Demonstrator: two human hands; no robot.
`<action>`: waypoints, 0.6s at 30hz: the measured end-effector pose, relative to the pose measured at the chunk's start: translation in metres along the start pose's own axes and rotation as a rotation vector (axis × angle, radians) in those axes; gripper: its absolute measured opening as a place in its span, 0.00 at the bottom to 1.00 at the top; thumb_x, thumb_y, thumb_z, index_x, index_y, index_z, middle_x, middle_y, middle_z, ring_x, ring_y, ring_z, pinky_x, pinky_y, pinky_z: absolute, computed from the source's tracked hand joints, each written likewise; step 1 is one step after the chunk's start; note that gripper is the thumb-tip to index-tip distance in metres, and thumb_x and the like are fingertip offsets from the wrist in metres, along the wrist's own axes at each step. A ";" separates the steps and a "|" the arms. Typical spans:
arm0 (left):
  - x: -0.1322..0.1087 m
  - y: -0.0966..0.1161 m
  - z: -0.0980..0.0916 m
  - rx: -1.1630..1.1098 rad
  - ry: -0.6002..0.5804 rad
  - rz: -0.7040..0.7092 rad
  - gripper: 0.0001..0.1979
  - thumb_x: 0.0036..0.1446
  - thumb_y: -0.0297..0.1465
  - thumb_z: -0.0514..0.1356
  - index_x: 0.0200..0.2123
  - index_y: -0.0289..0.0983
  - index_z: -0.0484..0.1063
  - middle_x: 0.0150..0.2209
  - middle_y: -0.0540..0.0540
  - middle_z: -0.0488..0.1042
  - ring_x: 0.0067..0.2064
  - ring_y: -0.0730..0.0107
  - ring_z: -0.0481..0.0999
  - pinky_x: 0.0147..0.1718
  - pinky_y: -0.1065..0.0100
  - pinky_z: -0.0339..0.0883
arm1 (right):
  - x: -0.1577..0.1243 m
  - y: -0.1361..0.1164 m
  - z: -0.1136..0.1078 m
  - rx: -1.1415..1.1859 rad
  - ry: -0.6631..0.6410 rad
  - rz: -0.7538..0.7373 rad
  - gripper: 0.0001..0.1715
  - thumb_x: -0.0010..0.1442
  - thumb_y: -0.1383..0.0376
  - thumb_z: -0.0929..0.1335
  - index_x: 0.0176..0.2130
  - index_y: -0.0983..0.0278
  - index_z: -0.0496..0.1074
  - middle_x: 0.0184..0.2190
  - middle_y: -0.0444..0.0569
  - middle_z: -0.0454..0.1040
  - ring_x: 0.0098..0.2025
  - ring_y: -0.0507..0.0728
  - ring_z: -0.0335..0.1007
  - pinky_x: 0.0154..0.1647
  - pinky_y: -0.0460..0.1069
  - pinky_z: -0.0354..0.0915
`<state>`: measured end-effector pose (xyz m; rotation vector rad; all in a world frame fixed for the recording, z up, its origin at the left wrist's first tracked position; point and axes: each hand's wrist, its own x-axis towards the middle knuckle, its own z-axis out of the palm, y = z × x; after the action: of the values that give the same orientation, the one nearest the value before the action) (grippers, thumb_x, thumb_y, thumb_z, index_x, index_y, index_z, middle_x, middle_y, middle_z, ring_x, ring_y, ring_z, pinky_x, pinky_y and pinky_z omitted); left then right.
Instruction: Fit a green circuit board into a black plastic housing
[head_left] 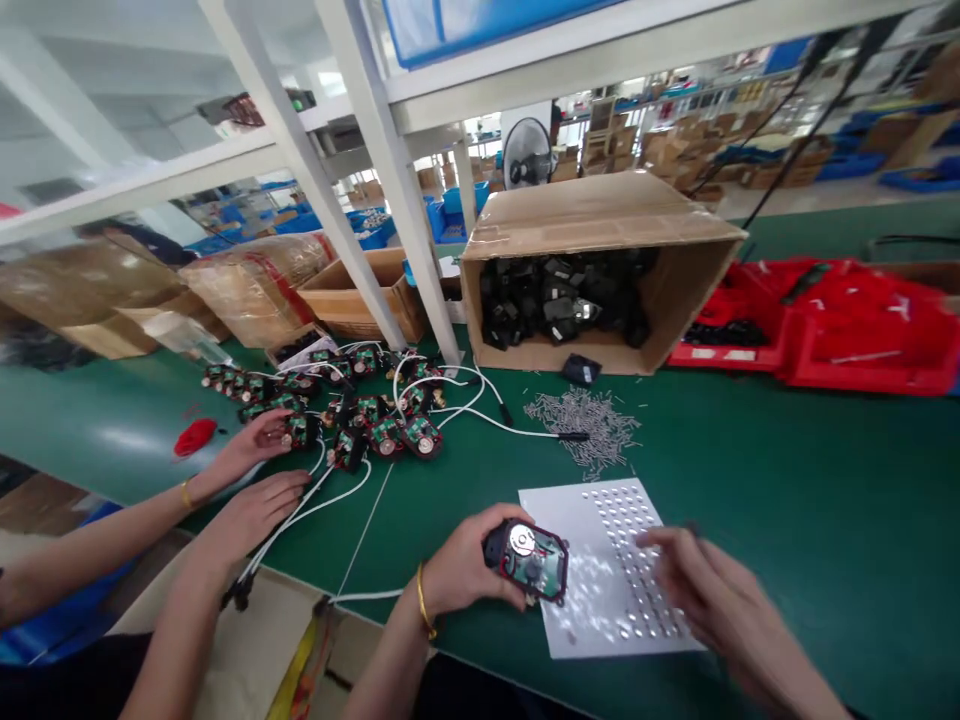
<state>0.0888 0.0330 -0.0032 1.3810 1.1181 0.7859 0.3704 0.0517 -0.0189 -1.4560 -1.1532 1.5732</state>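
- Green matting covers the workbench (787, 480), seen from a head-worn camera.
- At nine o'clock, a co-worker's two hands (259, 440) reach in from the left edge; the upper one touches a heap of small circuit assemblies (337, 410) with white cables (465, 400) running through it, and the lower one rests on cables trailing toward the bench edge.
- A red scrap (195, 436) lies just left of those hands.
- At six o'clock, the wearer's left hand (469, 570), a gold bangle at its wrist, has its fingers wrapped around a small black-and-red module (529, 562) with a round silver disc on its face, held just over the left edge of a white perforated plate (600, 570).
- Toward five o'clock, the right hand (709, 590) hovers over the plate's rows of holes, blurred; its fingers look loosely spread, and whether they pinch anything cannot be told.
- At twelve o'clock, a loose pile of silver screws (585, 420) lies beyond the plate, in front of a cardboard box (600, 230) tipped on its side and filled with black parts (562, 300).
- At two o'clock, red bins (825, 330) sit along the bench.
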 end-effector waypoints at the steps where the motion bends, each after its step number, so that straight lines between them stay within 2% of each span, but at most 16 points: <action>1: 0.007 -0.003 0.003 -0.024 -0.037 0.005 0.36 0.31 0.36 0.73 0.47 0.39 0.67 0.41 0.47 0.71 0.41 0.63 0.71 0.41 0.66 0.65 | 0.001 -0.004 0.018 0.022 -0.137 0.037 0.27 0.55 0.43 0.62 0.40 0.61 0.71 0.18 0.43 0.66 0.12 0.47 0.49 0.10 0.43 0.45; 3: 0.018 -0.007 0.008 0.015 -0.034 0.039 0.36 0.29 0.35 0.73 0.47 0.39 0.68 0.42 0.47 0.70 0.44 0.61 0.70 0.45 0.65 0.64 | 0.005 -0.010 0.051 0.047 -0.234 -0.048 0.25 0.54 0.46 0.65 0.40 0.63 0.71 0.26 0.47 0.71 0.19 0.50 0.60 0.16 0.44 0.57; 5: 0.022 -0.010 0.012 0.094 0.079 0.071 0.36 0.30 0.34 0.73 0.48 0.41 0.69 0.46 0.45 0.67 0.48 0.59 0.68 0.48 0.63 0.63 | 0.006 -0.010 0.073 0.111 -0.228 -0.107 0.23 0.52 0.50 0.68 0.39 0.64 0.70 0.29 0.48 0.73 0.27 0.54 0.67 0.26 0.47 0.64; 6: 0.021 -0.012 0.014 0.124 0.164 0.073 0.36 0.33 0.35 0.72 0.50 0.41 0.68 0.48 0.45 0.66 0.49 0.58 0.68 0.49 0.62 0.62 | 0.006 -0.008 0.081 0.161 -0.202 -0.099 0.22 0.51 0.51 0.69 0.39 0.64 0.69 0.28 0.48 0.73 0.29 0.55 0.68 0.29 0.47 0.64; 8: 0.015 -0.016 0.022 0.169 0.315 0.066 0.29 0.45 0.35 0.67 0.52 0.42 0.65 0.50 0.44 0.66 0.49 0.59 0.68 0.50 0.59 0.61 | 0.002 -0.003 0.090 0.266 -0.136 -0.032 0.22 0.52 0.51 0.69 0.40 0.63 0.65 0.25 0.46 0.72 0.27 0.55 0.69 0.27 0.48 0.64; 10: 0.007 -0.022 0.034 0.225 0.377 0.082 0.27 0.52 0.36 0.62 0.56 0.42 0.61 0.53 0.43 0.65 0.54 0.57 0.65 0.56 0.55 0.55 | -0.002 0.002 0.095 0.312 -0.080 0.004 0.22 0.51 0.51 0.69 0.39 0.62 0.63 0.23 0.44 0.71 0.25 0.55 0.69 0.25 0.47 0.63; 11: 0.003 -0.026 0.041 0.255 0.381 0.096 0.31 0.51 0.36 0.62 0.58 0.42 0.57 0.56 0.42 0.63 0.58 0.55 0.61 0.59 0.52 0.48 | -0.003 0.003 0.096 0.296 -0.068 -0.003 0.22 0.52 0.51 0.69 0.38 0.62 0.63 0.23 0.45 0.71 0.26 0.55 0.69 0.25 0.47 0.63; 13: -0.001 -0.033 0.054 0.284 0.401 0.098 0.45 0.44 0.37 0.67 0.62 0.40 0.47 0.62 0.40 0.55 0.63 0.50 0.51 0.61 0.48 0.37 | -0.004 0.003 0.096 0.135 -0.057 -0.065 0.20 0.53 0.51 0.68 0.37 0.62 0.62 0.25 0.46 0.72 0.27 0.56 0.70 0.27 0.48 0.63; 14: -0.001 -0.036 0.060 0.275 0.422 0.083 0.50 0.42 0.37 0.68 0.63 0.40 0.44 0.63 0.39 0.52 0.63 0.49 0.49 0.61 0.47 0.35 | -0.005 0.001 0.095 -0.013 -0.053 -0.116 0.19 0.54 0.51 0.67 0.36 0.62 0.63 0.26 0.47 0.73 0.28 0.57 0.70 0.28 0.49 0.62; 15: -0.001 -0.038 0.063 0.253 0.446 0.062 0.50 0.42 0.37 0.68 0.63 0.39 0.42 0.63 0.39 0.51 0.63 0.49 0.49 0.61 0.48 0.37 | -0.005 -0.001 0.093 -0.188 -0.046 -0.172 0.17 0.55 0.52 0.66 0.35 0.62 0.63 0.27 0.48 0.73 0.29 0.58 0.69 0.28 0.49 0.61; 18: 0.004 -0.039 0.065 0.182 0.479 0.047 0.40 0.49 0.36 0.64 0.62 0.42 0.47 0.61 0.41 0.55 0.61 0.55 0.55 0.60 0.54 0.47 | -0.003 -0.008 0.086 -0.645 -0.019 -0.330 0.14 0.61 0.54 0.61 0.31 0.62 0.64 0.25 0.49 0.72 0.28 0.58 0.68 0.29 0.50 0.57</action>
<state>0.1436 0.0103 -0.0511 1.4103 1.5618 1.1082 0.2855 0.0388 -0.0126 -1.5229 -1.9174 1.0282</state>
